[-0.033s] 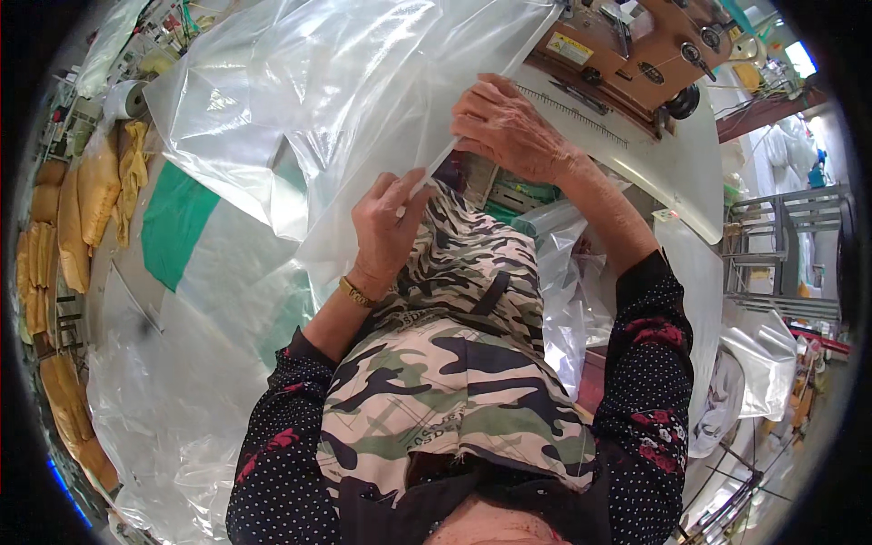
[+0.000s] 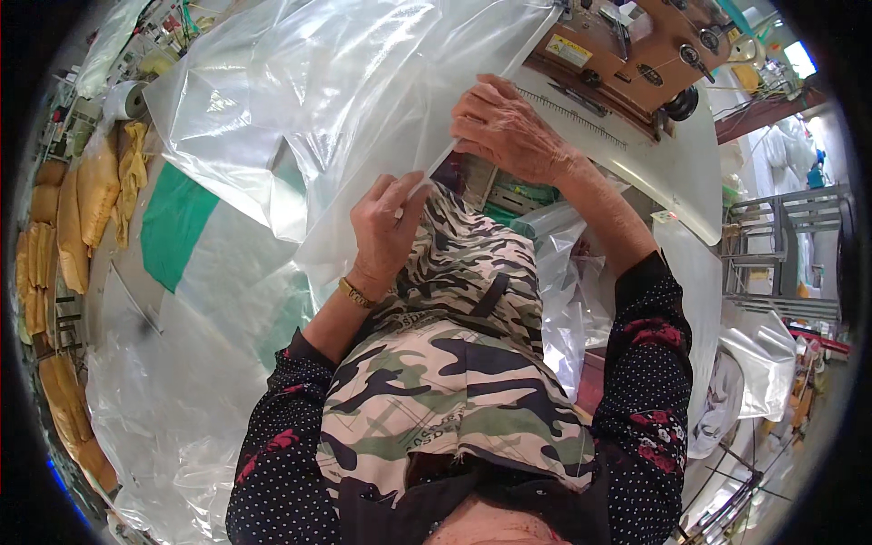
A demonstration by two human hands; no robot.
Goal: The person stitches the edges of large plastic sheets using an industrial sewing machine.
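Observation:
A large clear plastic sheet (image 2: 363, 82) spreads over the table at the upper left, wrinkled and shiny, with one long edge running slantwise in front of me. My left hand (image 2: 386, 222) pinches that edge near its lower end, fingers closed. Farther up the same edge, my right hand (image 2: 513, 132) is closed on the plastic, its fingertips partly hidden by the hand's back. Between the two hands the edge is drawn straight. Just beyond my right hand stands a brown sewing machine (image 2: 627, 68) on a pale table.
A ruler scale (image 2: 577, 118) lies along the pale tabletop (image 2: 672, 177) beside the machine. More clear plastic (image 2: 173, 400) and a green piece (image 2: 177, 222) lie at the left. Yellow packages (image 2: 95, 191) line the far left. A grey metal rack (image 2: 786, 245) stands at the right.

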